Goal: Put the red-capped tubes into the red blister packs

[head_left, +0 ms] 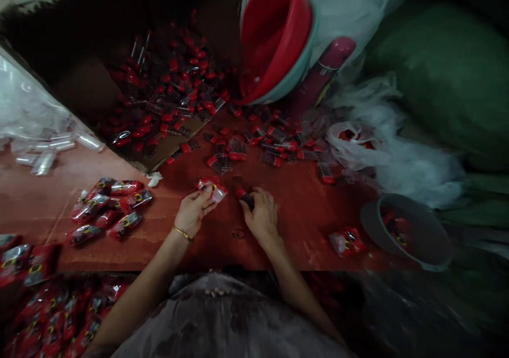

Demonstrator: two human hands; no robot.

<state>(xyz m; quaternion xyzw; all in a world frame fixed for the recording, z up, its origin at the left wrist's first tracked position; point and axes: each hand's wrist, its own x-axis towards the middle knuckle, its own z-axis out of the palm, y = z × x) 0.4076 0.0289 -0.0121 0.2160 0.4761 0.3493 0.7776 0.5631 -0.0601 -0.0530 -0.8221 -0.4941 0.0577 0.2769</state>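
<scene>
My left hand [193, 209], with a gold bangle on its wrist, pinches a small clear packet with red print [212, 188] just above the red-brown table [294, 215]. My right hand [262, 215] is closed on a small dark tube with a red cap [243, 196] beside it. The two hands are close together near the table's middle. Several more red-capped tubes [254, 143] lie scattered beyond my hands.
A cardboard box [159, 93] full of the red-capped tubes lies at the back. A red basin [274, 34] leans behind it. Filled red packets [111, 207] lie at the left, a grey bowl [405, 230] at the right, white plastic bags [397, 156] beyond it.
</scene>
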